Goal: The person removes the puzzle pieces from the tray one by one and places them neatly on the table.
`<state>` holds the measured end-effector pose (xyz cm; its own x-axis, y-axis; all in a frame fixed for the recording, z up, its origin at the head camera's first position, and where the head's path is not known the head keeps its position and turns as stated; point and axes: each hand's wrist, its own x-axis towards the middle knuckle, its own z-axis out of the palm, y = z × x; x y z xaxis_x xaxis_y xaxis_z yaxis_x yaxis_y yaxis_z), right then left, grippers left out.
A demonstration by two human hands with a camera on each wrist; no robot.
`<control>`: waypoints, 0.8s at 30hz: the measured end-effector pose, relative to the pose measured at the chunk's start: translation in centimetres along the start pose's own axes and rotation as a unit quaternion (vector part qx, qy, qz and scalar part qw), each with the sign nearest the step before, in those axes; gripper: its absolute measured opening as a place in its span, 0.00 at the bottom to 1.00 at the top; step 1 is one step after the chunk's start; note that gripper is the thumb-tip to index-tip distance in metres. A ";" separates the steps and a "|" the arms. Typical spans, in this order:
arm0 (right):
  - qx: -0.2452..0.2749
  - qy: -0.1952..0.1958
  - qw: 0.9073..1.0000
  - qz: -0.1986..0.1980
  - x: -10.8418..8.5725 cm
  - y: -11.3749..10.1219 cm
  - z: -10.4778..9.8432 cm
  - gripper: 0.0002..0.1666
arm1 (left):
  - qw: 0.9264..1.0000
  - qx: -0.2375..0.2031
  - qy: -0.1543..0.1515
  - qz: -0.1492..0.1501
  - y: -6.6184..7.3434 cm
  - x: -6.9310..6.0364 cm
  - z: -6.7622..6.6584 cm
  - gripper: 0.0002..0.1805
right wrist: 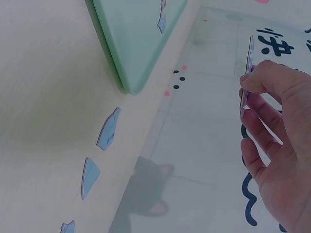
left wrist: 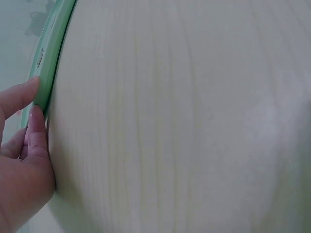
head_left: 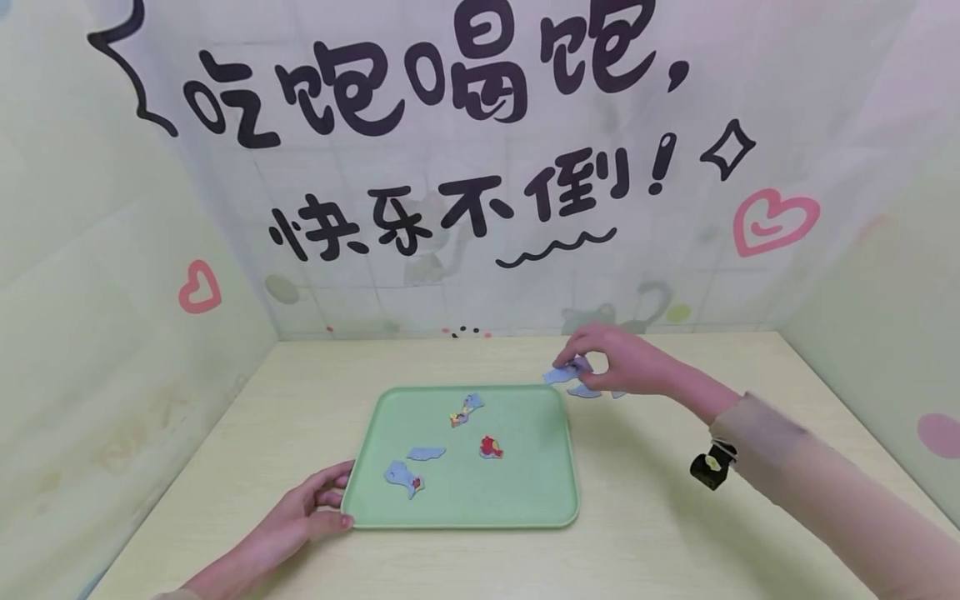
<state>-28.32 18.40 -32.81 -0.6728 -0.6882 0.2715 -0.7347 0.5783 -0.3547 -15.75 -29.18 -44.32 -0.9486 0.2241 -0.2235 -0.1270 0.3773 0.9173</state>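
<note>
My right hand [head_left: 626, 358] is raised over the back of the table, just beyond the tray's far right corner. Between thumb and fingertips it pinches a thin, flat, irregular puzzle piece [right wrist: 248, 73], seen almost edge-on in the right wrist view. Below it on the table lie blue puzzle pieces, one long piece [right wrist: 108, 129] and one pointed piece [right wrist: 89, 177] among them. My left hand [head_left: 303, 510] grips the near left edge of the pale green tray [head_left: 525, 500]. In the left wrist view, the thumb [left wrist: 22, 97] presses the tray's rim, with a finger against its side.
Several puzzle pieces lie spread in the tray: a red one [head_left: 491, 447], a blue-and-yellow one [head_left: 471, 404], a plain blue one [head_left: 427, 453] and a blue one with red [head_left: 405, 477]. Printed cloth walls [head_left: 420, 300] stand behind and beside the wooden table [head_left: 300, 392].
</note>
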 end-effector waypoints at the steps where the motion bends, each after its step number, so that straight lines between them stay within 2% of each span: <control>1: -0.001 0.004 1.000 0.001 -0.1 0.1 -0.2 0.17 | 1.000 -0.002 0.002 -0.003 0.0 0.0 0.0 0.47; 6: -0.009 0.024 1.000 -0.001 -0.6 0.9 -1.2 0.17 | 1.000 -0.004 0.004 -0.010 0.1 0.1 0.0 0.48; 13: -0.012 0.049 0.999 -0.011 -1.3 2.1 -2.3 0.19 | 1.000 0.001 -0.001 -0.004 -0.2 0.1 -0.1 0.47; 24: -0.040 0.097 0.994 0.019 -3.6 5.5 -3.0 0.19 | 1.000 -0.006 -0.006 -0.001 -0.2 0.2 -0.1 0.47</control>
<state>-30.21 25.35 -32.99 -0.6989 -0.5719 0.4296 -0.7076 0.6407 -0.2981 -15.91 -29.33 -44.49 -0.9448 0.2342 -0.2291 -0.1322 0.3672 0.9207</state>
